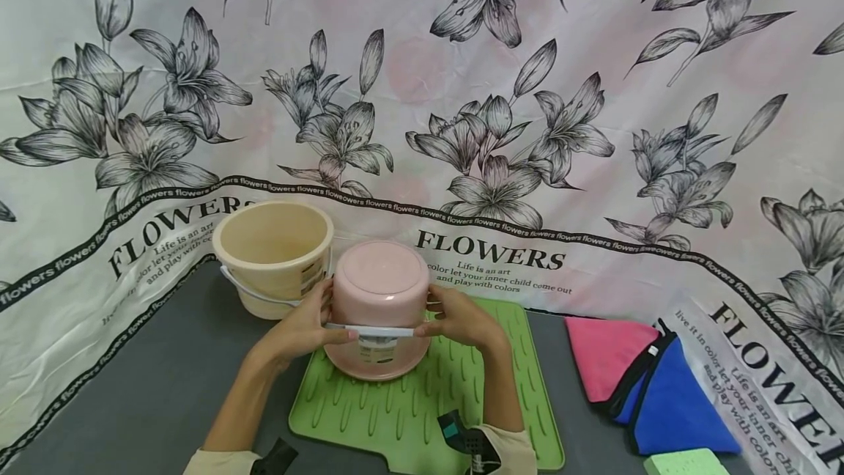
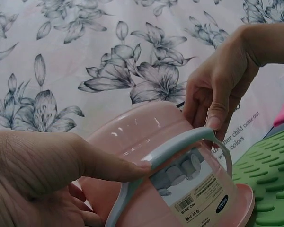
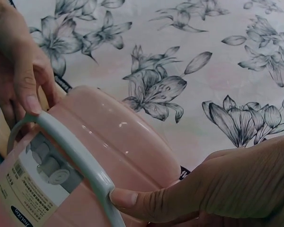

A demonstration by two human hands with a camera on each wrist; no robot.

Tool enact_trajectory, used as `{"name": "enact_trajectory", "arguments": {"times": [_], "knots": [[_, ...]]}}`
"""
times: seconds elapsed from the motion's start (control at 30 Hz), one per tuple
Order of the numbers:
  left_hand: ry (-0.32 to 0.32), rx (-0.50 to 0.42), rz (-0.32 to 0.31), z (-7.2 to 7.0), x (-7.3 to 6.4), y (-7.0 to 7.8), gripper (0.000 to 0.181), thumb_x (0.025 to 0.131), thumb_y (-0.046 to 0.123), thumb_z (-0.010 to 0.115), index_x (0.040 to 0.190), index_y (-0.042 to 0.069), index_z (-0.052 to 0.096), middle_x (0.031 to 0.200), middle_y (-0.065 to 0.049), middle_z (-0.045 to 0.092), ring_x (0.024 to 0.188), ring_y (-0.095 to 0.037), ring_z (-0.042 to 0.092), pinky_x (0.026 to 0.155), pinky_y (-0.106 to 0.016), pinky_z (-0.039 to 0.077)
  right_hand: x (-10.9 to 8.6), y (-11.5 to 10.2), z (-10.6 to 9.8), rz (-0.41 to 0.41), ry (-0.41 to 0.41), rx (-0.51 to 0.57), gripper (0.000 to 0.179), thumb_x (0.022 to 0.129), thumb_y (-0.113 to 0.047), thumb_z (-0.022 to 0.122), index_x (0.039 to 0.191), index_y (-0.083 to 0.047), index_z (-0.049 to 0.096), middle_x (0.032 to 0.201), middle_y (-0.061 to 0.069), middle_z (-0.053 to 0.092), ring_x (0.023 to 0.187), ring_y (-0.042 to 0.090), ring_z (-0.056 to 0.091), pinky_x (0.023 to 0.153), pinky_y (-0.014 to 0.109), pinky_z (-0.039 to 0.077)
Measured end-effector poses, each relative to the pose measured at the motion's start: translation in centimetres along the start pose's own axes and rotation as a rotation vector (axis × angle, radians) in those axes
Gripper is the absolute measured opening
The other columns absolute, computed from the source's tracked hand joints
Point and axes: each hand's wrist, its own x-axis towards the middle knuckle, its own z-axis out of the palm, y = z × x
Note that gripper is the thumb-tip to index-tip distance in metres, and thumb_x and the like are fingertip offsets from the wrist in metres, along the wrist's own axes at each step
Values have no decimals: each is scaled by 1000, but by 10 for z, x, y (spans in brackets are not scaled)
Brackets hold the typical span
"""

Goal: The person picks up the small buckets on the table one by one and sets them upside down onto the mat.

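Note:
A pink bucket is upside down over the green mat, its base facing up and its wide rim below. The left hand grips its left side, the thumb on the pale grey handle. On the opposite side the right hand holds the bucket the same way, thumb pressed to the handle's other end. A printed label shows on the bucket's wall under the handle in the left wrist view. The fingers behind the bucket are partly hidden.
Left of the pink bucket stands an upright cream bucket with its handle hanging. The green ridged mat lies underneath. To the right are a pink cloth, a blue cloth and a light green block. A floral sheet hangs behind.

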Motion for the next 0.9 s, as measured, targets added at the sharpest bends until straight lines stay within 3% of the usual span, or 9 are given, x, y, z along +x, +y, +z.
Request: {"name": "enact_trajectory", "arguments": {"times": [0.33, 0.63, 0.9], "knots": [[1, 55, 29, 1, -2, -4, 108, 90, 8, 79, 165, 1, 2, 166, -30, 24, 155, -52, 28, 125, -67, 32, -1, -3, 1, 47, 6, -49, 85, 90, -7, 81, 160, 6, 33, 156, 30, 49, 141, 51, 52, 117, 56, 48], [7, 111, 80, -1, -2, -2, 119, 81, 3, 86, 164, -1, 1, 165, -32, 25, 152, -55, 31, 124, -69, 31, 0, -4, 1, 20, -38, -31, 90, 91, -7, 81, 162, 4, 27, 158, 29, 46, 142, 51, 51, 117, 56, 49], [2, 87, 60, 1, -2, 0, 119, 85, 8, 84, 165, -1, -3, 167, -32, 20, 157, -55, 19, 126, -70, 25, -1, -6, 1, 5, -34, -32, 85, 93, -6, 77, 161, 7, 27, 157, 32, 45, 140, 53, 52, 115, 59, 49]]}}
